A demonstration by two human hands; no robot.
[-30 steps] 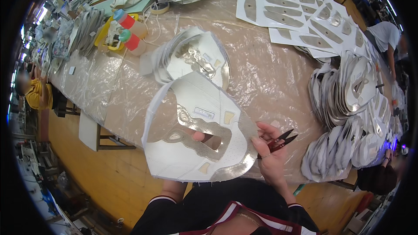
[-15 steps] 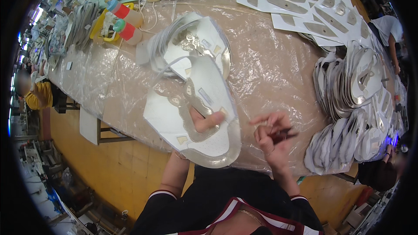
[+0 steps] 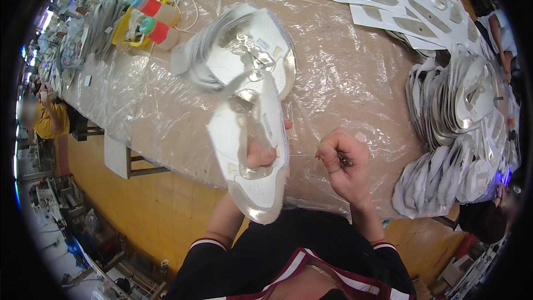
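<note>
From where I stand, I see a stack [image 3: 219,64] of white and gold shoe parts on the worktop [image 3: 344,94], which wears a clear plastic film. On the near side of the stack is one upper [image 3: 229,143], white with a shiny toe edge; it is tilted, and its far end overlaps the stack in my sight, but I cannot tell if they touch. The left hand [image 3: 260,156] grasps this upper, the thumb coming through its opening and pressing on its face. The right hand [image 3: 351,161], near and to the right of the stack, is curled closed around a dark thing [image 3: 345,160], too hidden to be named.

To the left of the stack, a bit farther, is a yellow tub [image 3: 119,32] with something whitish inside. Two bottles [image 3: 160,33] lean there, one blue-capped, one green-capped, both red-banded with pale, cloudy bodies; whether they are inside the tub, I cannot say. Well right of the stack are piles [image 3: 444,97] of similar parts.
</note>
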